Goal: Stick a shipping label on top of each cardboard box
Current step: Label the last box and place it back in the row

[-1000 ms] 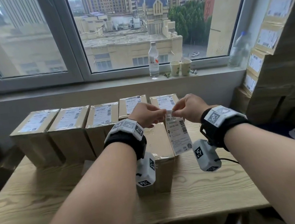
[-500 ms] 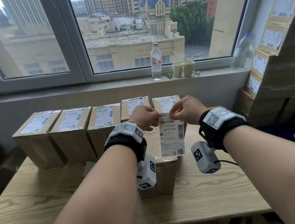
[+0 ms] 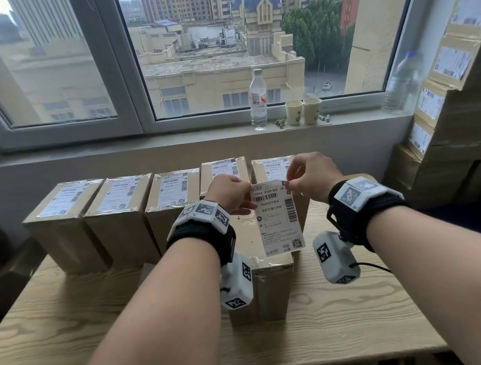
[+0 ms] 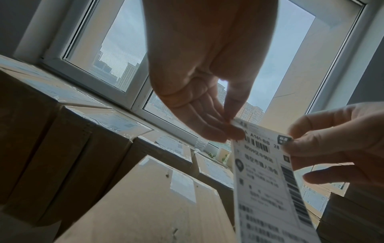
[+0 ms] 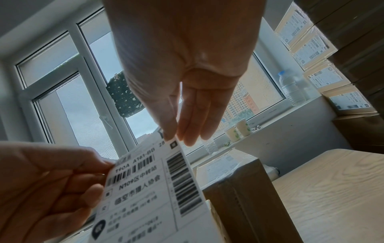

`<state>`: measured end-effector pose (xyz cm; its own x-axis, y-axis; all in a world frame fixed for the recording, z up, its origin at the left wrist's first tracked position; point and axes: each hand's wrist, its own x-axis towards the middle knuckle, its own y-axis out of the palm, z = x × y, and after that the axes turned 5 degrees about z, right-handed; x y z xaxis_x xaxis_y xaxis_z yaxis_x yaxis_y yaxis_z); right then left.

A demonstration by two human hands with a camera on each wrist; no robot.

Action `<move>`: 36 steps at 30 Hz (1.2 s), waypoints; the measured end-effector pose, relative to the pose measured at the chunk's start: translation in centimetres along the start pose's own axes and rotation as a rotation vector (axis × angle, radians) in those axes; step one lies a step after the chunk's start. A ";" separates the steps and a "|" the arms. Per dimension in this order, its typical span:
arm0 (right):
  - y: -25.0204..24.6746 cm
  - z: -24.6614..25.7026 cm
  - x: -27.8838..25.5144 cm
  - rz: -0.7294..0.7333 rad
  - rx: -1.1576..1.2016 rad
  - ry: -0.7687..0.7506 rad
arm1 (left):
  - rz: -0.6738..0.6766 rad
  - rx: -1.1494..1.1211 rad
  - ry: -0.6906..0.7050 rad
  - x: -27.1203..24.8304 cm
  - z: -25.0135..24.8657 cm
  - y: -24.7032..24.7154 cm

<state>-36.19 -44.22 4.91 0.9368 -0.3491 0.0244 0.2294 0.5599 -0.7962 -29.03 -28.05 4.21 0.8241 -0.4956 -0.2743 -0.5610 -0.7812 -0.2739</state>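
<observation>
Label: white rectangular paper shipping label (image 3: 278,217), printed with barcodes, hanging upright above the front cardboard box (image 3: 259,268).
Left hand (image 3: 230,194): fingertips pinch its top left corner.
Right hand (image 3: 312,176): thumb and finger pinch the top right corner.
Box: plain brown, taped, unlabelled on top.
Row behind: five labelled boxes (image 3: 119,211).
Table (image 3: 67,324): pale, grained wood.
</observation>
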 end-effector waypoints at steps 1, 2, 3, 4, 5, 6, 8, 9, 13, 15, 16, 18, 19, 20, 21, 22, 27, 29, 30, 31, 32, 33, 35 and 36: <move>0.0 0.0 0.0 0.005 0.004 0.002 | 0.002 -0.001 -0.002 0.0 0.0 0.0; 0.1 0.0 0.1 0.010 0.006 0.004 | 0.006 -0.001 -0.005 0.0 0.0 0.0; 0.2 -0.1 0.1 0.013 0.008 0.005 | 0.010 -0.001 -0.007 0.0 0.0 -0.1; 0.2 -0.1 0.2 0.011 0.010 0.006 | 0.014 -0.001 -0.007 -0.1 0.0 -0.1; 0.2 -0.1 0.2 0.005 0.011 0.005 | 0.018 -0.003 -0.006 -0.2 0.0 -0.1; 0.2 -0.1 0.2 -0.004 0.013 0.003 | 0.017 -0.005 -0.002 -0.3 -0.1 -0.2; 0.1 0.1 0.3 -0.015 0.023 -0.005 | 0.009 -0.005 0.004 -0.4 -0.3 -0.3; 0.1 0.3 0.3 -0.008 0.036 -0.009 | 0.014 -0.010 0.006 -0.5 -0.4 -0.3; -0.1 1.1 0.3 0.056 0.118 -0.036 | 0.100 -0.043 0.067 -0.5 -0.8 -0.2; -0.1 1.6 0.2 0.070 0.144 -0.067 | 0.129 -0.047 0.090 -0.6 -0.8 -0.1; 0.0 1.8 0.2 0.074 0.155 -0.081 | 0.136 -0.034 0.097 -0.6 -0.9 0.0; 0.0 2.1 0.1 0.078 0.156 -0.098 | 0.136 0.005 0.102 -0.7 -0.9 0.0; 0.0 2.2 0.1 0.077 0.150 -0.103 | 0.131 0.017 0.102 -0.8 -0.8 0.0; 0.1 2.2 0.1 0.077 0.146 -0.104 | 0.126 0.025 0.102 -0.8 -0.8 0.0; 0.1 2.2 0.2 0.077 0.147 -0.101 | 0.121 0.030 0.102 -0.8 -0.7 -0.1; 0.1 2.1 0.2 0.080 0.149 -0.095 | 0.117 0.039 0.098 -0.7 -0.6 -0.2; 0.5 2.1 0.3 0.081 0.147 -0.079 | 0.086 0.102 0.074 -0.4 -0.1 -0.5; 0.7 2.2 0.3 0.081 0.159 -0.075 | 0.088 0.106 0.078 -0.3 0.2 -0.6; 0.8 2.3 0.3 0.085 0.168 -0.071 | 0.088 0.105 0.080 -0.2 0.2 -0.7; 0.9 2.4 0.3 0.089 0.179 -0.064 | 0.086 0.103 0.083 -0.2 0.3 -0.7; 1.0 2.5 0.3 0.094 0.190 -0.056 | 0.086 0.102 0.085 -0.2 0.3 -0.8; 1.1 2.6 0.3 0.098 0.200 -0.048 | 0.083 0.097 0.089 -0.2 0.3 -0.8; 1.3 2.9 0.2 0.095 0.216 -0.033 | 0.066 0.099 0.101 -0.1 0.5 -0.9; 1.3 3.0 0.2 0.088 0.226 -0.025 | 0.056 0.103 0.103 0.0 0.6 -1.1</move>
<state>-34.91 -41.30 5.65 0.9613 -0.2745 -0.0218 0.1974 0.7420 -0.6406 -28.49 -26.97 3.94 0.7921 -0.5777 -0.1972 -0.6069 -0.7109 -0.3552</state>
